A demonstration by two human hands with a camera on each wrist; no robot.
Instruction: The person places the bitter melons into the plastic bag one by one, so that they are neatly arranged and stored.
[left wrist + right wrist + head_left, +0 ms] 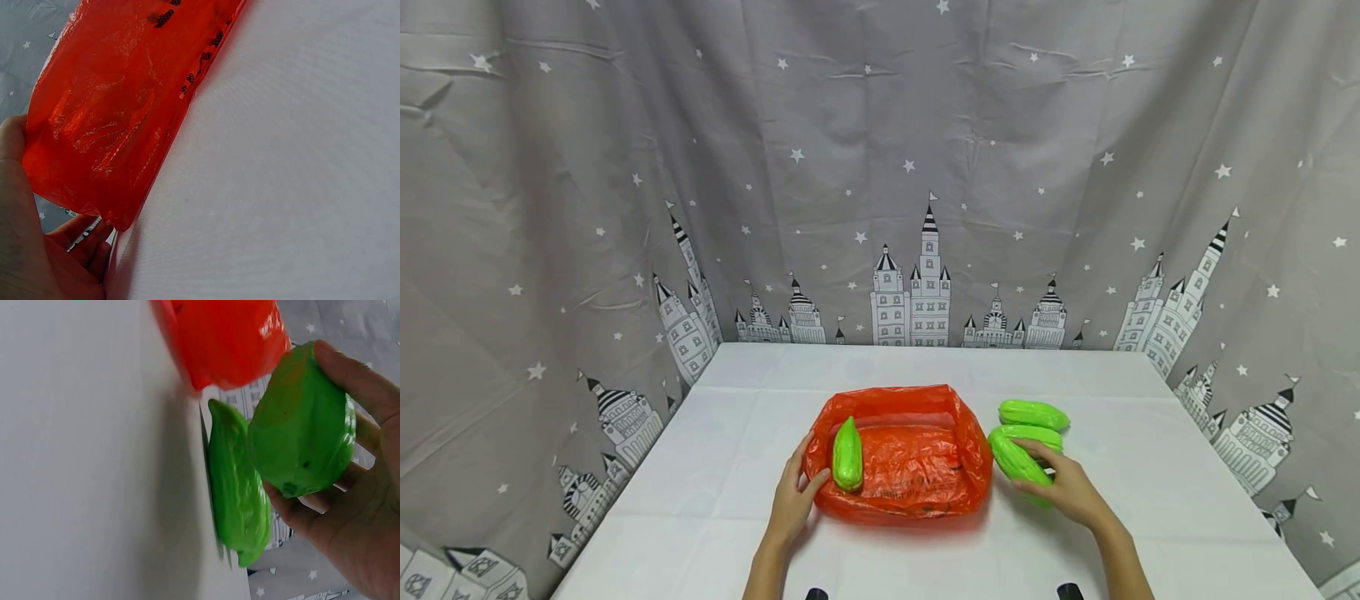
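A red plastic bag (pixel 917 492) lies wide open on the table, its rim spread. Inside at its left stands a glossy green gourd (pixel 847 457). My left hand (pixel 792 500) holds the bag's left side, thumb at the front; in the left wrist view the thumb lies at the bag's edge and the other fingers are bent beside its lower corner. Just right of the bag, my right hand (pixel 1067 490) grips a ridged green gourd (pixel 303 425), thumb on one side and fingers on the other. Another green gourd (pixel 237 481) lies on the table close by.
Behind the right hand, a green gourd (pixel 1033 414) lies farthest back, with another (pixel 1041 434) just in front. The white-covered table (pixel 730 450) ends at a grey curtain (pixel 850 167) printed with castles and stars.
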